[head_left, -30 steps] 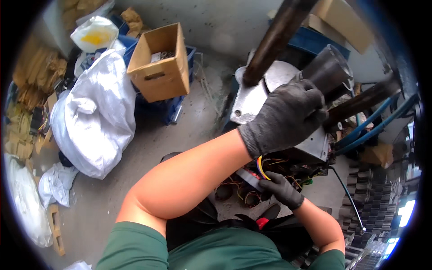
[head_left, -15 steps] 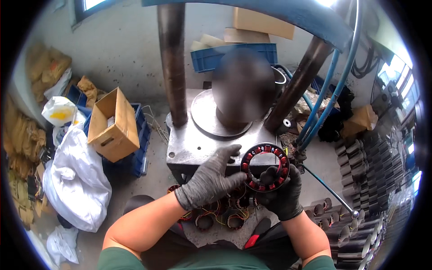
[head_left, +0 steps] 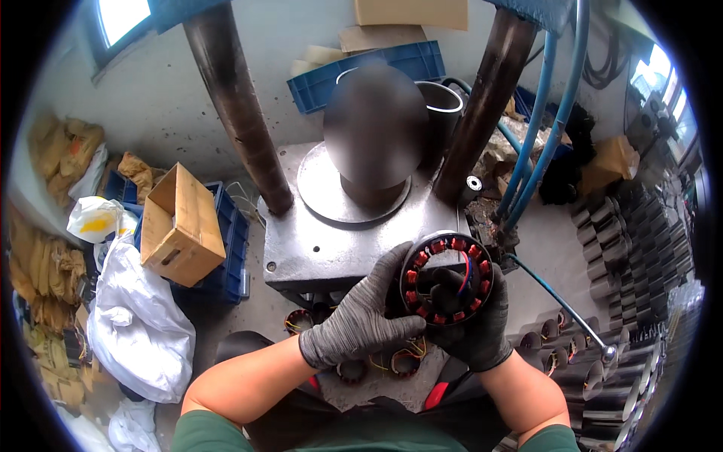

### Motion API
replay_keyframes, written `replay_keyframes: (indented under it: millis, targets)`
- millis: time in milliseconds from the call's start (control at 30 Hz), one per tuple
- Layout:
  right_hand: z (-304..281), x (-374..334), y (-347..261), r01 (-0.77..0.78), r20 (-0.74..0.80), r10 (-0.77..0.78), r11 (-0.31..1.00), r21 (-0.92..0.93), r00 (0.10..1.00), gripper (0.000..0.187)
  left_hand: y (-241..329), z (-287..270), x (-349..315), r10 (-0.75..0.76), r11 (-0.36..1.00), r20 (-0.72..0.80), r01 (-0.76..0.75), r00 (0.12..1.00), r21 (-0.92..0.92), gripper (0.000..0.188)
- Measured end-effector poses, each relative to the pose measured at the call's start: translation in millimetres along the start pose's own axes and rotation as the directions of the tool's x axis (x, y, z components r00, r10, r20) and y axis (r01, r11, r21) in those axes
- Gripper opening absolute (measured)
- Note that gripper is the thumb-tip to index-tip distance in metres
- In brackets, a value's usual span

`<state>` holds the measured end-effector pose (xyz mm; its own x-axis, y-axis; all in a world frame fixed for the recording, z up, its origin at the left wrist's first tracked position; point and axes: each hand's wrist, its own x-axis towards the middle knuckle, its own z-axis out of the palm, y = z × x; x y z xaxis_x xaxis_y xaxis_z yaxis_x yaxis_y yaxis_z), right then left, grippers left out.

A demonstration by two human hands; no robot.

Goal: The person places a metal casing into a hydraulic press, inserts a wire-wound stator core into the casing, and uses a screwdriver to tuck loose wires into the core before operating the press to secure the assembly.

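Note:
A ring-shaped motor stator [head_left: 410,277] with red-wrapped teeth and red and blue wires inside is held up before the press bed, its open face toward me. My left hand [head_left: 355,322], in a grey-black knit glove, grips its left side, fingers behind the rim and thumb along the lower edge. My right hand [head_left: 482,331], gloved alike, is wrapped round the right and lower side, with dark fingertips showing through the hole. Just beyond stands the press bed [head_left: 339,248], a metal block carrying a round plate [head_left: 312,184] and a blurred dark rounded shape [head_left: 374,124].
Thick steel columns [head_left: 233,105] [head_left: 489,98] rise from the bed. More stators [head_left: 407,363] lie on the floor below my hands. A ball-ended lever [head_left: 561,313] slants at right near stacked metal cylinders [head_left: 602,279]. At left are a cardboard box [head_left: 199,226] and white sacks [head_left: 135,316].
My left hand has moved right and closed onto the stator, which it stood beside before. The stator has tilted, and its wires now show inside. The whole view has shifted a little.

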<state>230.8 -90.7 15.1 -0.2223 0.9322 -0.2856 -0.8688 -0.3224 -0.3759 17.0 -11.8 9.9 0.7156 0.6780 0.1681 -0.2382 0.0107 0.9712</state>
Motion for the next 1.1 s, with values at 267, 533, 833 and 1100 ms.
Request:
replay_keyframes:
  millis: [267, 533, 833, 1100]
  targets:
    - [1.4, 7.8, 6.2, 0.029, -0.087, -0.04, 0.992, -0.12, 0.995, 0.083, 0.9, 3.2, 6.1, -0.097, 0.995, -0.165, 0.091, 0.982, -0.045, 0.077]
    - [-10.5, 14.2, 1.3, 0.178, 0.003, -0.195, 0.89, -0.42, 0.981, 0.072, 8.9, -2.0, 7.8, -0.273, 0.893, -0.277, 0.135, 0.921, -0.43, 0.055]
    - [1.7, 10.5, -0.2, 0.29, 0.252, -0.196, 0.857, -0.426, 0.948, 0.094, -0.9, 4.2, -3.8, -0.358, 0.715, -0.184, 0.142, 0.916, -0.685, 0.057]
    - [1.9, 33.2, 0.2, 0.287, 0.749, -0.199, -0.838, -0.465, 0.632, 0.055, 2.7, 8.1, -9.3, -0.433, 0.705, -0.148, 0.232, 0.889, -0.671, 0.042]
